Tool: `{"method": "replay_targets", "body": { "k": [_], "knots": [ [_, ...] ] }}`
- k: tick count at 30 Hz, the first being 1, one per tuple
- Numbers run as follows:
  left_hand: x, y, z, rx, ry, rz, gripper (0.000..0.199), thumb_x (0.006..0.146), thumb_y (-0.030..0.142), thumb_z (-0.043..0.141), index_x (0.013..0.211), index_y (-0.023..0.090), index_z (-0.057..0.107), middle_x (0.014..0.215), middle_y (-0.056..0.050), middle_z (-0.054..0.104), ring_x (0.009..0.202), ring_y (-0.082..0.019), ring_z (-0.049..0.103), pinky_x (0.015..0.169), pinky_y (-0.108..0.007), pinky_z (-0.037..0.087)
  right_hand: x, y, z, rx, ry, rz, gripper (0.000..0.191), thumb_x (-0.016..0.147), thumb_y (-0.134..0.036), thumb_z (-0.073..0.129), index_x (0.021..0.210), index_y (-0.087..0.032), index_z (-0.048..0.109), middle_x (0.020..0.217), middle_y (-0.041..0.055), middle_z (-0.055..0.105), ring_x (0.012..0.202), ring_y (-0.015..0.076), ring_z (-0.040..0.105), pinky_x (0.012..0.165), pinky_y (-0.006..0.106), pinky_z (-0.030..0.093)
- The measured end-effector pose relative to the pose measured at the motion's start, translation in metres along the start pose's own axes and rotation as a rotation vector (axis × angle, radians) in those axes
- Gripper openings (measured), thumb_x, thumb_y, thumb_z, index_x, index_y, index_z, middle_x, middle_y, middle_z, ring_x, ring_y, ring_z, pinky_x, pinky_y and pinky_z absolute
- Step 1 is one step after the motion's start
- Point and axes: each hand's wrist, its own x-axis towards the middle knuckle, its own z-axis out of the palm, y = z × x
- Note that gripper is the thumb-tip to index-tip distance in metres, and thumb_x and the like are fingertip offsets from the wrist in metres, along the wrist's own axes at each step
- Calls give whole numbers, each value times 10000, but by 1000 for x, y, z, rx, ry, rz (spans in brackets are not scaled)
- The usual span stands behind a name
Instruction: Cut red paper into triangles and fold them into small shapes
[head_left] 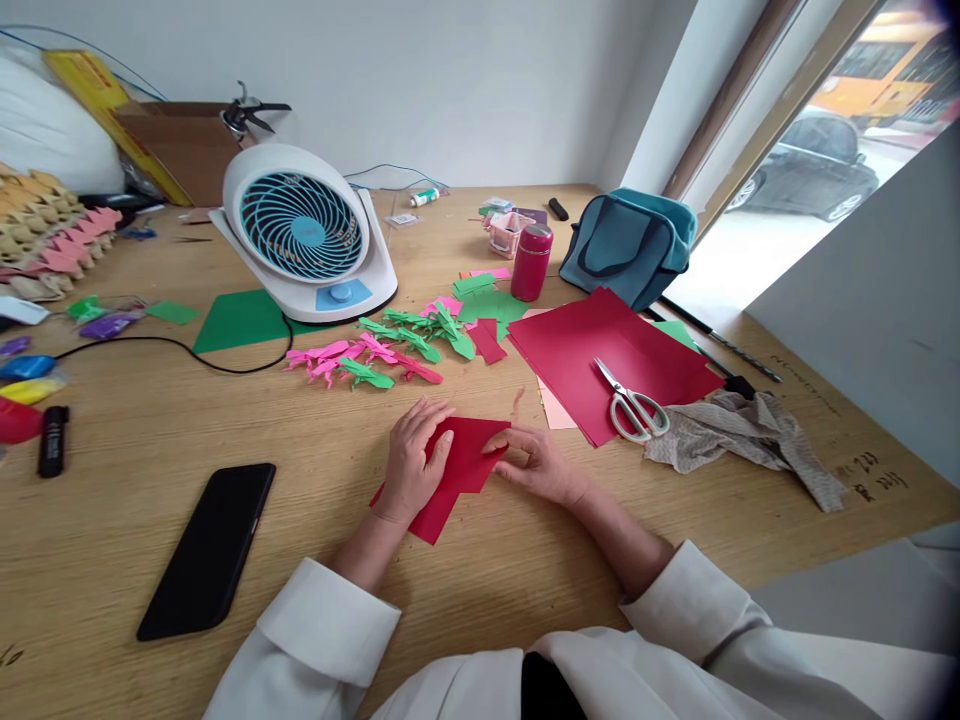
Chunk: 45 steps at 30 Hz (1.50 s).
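A piece of red paper [466, 450] lies on the wooden table in front of me, with a narrower strip sticking out toward me. My left hand [417, 460] rests on its left part, fingers stretched out and thumb apart, pressing it down. At the right edge, my right hand [538, 464] pinches the paper between thumb and fingers. Just beyond my hands are several folded paper insect shapes in green [405, 338], pink [330, 357] and red [417, 370]. White-handled scissors [634, 408] lie on a stack of large red sheets [611, 350] to the right.
A white fan [307, 230] stands at the back left, its black cord running left. A black phone [210, 550] lies left of my hands. Farther back are a red flask [532, 262] and a blue bag [630, 245]. A crumpled grey cloth [739, 440] lies right.
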Motion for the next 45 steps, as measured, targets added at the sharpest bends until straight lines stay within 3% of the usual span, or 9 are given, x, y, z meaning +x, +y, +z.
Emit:
{"method": "replay_targets", "body": {
  "k": [3,7,13,19,22,33,40,42,45],
  "knots": [
    [1,-3,0,58,-47,3,270,945,255,512,1179,224,642,1253,-72,680,1339,-275,485,1119,-524,362,0,0,0,-27,-42,-6,223,919,-408,631,989,-203,685,949,76,725,881,195,681,825,335,537],
    [3,-4,-2,108,-91,10,160,914,272,565,1017,224,678,1086,-63,722,1166,-267,583,1049,-487,396,-1,2,-3,-53,-73,-6,233,926,-418,622,995,-205,687,954,78,720,898,201,681,823,334,534],
    [1,-7,-1,184,-197,48,364,969,307,475,1311,238,580,1261,-87,673,1330,-299,458,1110,-554,270,-2,5,-6,-65,-101,-37,212,930,-394,626,1017,-211,688,966,78,714,899,200,672,821,328,534],
    [4,-7,-4,234,-147,54,163,897,322,591,998,243,691,968,-67,662,994,-267,562,1000,-484,362,0,3,-6,-46,-122,-64,203,928,-382,629,1006,-205,691,969,81,703,894,198,668,824,323,538],
    [4,-8,-5,240,-131,49,87,886,304,605,890,239,663,895,-53,643,940,-256,558,929,-441,385,0,1,-7,-49,-154,-77,199,932,-363,621,1020,-198,687,967,83,698,896,197,663,825,321,535],
    [1,1,-5,227,-123,91,85,904,239,589,820,238,600,818,1,714,835,-218,617,888,-412,341,0,1,-8,-23,-233,-34,248,884,-240,633,1130,-206,629,1112,94,704,993,217,670,890,347,523],
    [1,-2,-4,114,-171,108,88,924,216,565,852,233,612,823,4,711,823,-198,629,815,-366,384,1,2,-20,-27,-238,45,188,887,-254,648,1063,-189,647,983,70,708,857,189,676,788,308,540],
    [1,-1,-4,80,-186,100,79,928,209,556,886,235,618,852,3,712,839,-194,629,818,-357,394,1,4,-23,-29,-261,31,162,886,-276,670,1022,-189,666,1019,82,689,918,196,667,855,330,532],
    [1,2,-4,38,-218,77,111,934,177,524,972,239,608,938,-5,718,889,-191,630,852,-356,404,2,8,-25,-3,-287,7,169,859,-287,718,987,-180,699,1235,128,600,1133,233,611,983,368,490]
  ]
}}
